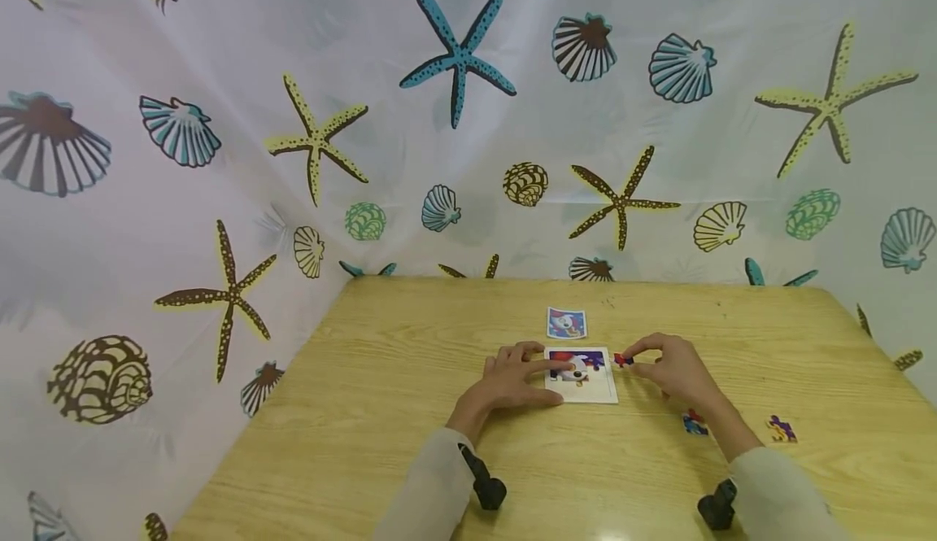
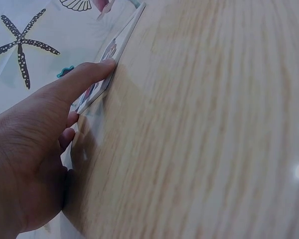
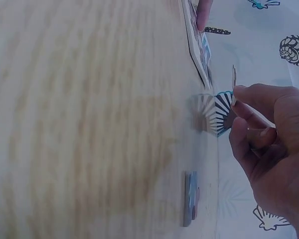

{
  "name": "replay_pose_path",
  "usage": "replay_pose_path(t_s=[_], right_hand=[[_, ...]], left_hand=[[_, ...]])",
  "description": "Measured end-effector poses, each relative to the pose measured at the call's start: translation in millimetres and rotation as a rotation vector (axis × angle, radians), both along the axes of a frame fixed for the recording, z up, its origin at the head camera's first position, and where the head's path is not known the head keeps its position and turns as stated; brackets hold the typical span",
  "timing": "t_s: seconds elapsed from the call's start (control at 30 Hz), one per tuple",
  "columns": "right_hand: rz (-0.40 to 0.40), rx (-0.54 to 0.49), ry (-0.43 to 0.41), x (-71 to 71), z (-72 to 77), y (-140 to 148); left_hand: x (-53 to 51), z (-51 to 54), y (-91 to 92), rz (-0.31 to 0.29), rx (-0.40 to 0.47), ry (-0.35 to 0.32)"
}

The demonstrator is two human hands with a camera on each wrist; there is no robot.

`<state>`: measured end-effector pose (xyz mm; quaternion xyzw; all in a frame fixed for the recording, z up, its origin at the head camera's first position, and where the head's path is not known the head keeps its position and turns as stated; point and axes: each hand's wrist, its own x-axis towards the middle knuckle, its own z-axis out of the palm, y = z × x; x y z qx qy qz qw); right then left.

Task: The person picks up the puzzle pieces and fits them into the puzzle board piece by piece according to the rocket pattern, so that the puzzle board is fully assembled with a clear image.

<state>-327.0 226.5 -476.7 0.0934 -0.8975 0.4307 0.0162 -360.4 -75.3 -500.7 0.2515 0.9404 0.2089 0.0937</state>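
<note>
A square white puzzle board [image 1: 602, 391] lies on the table, its upper part filled with pieces showing a white cartoon face. My left hand [image 1: 512, 380] rests on it from the left, index finger stretched across the pieces. In the left wrist view the thumb [image 2: 92, 74] touches the board's near edge. Just right of the board, my right hand [image 1: 677, 372] pinches a red and dark blue puzzle piece [image 1: 623, 359] between thumb and fingertip. That piece appears thin and edge-on in the right wrist view, held above the table.
Behind the board lies a small printed picture card [image 1: 567, 324]. Two loose puzzle pieces are on the right: a blue and red one [image 1: 694, 423] beside the right forearm, and a purple and yellow one [image 1: 782, 429] farther out. A shell-patterned curtain [image 1: 498, 240] borders the wooden table.
</note>
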Motion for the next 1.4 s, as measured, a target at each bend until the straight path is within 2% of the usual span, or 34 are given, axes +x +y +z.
replay_pose_path(t_s=[0.23, 0.4, 0.7, 0.9, 1.4], right_hand=[[0.021, -0.001, -0.020, -3.7, -2.7, -10.0], [0.051, 0.002, 0.006, -8.6, -7.0, -16.3], [0.048, 0.102, 0.075, -11.8, -12.0, -28.3], [0.068, 0.110, 0.096, -14.9, -14.4, -33.0], [0.061, 0.135, 0.074, -16.6, -16.5, -37.0]], left_hand=[[-1.6, -1.3, -0.2, -0.006, -0.017, 0.010], [-0.7, 0.9, -0.5, 0.010, -0.020, 0.009], [-0.2, -0.4, -1.6, -0.008, -0.016, 0.010], [-2.9, -1.5, -2.0, -0.013, -0.030, 0.024], [-3.7, -1.8, -1.1, 0.000, -0.007, 0.005]])
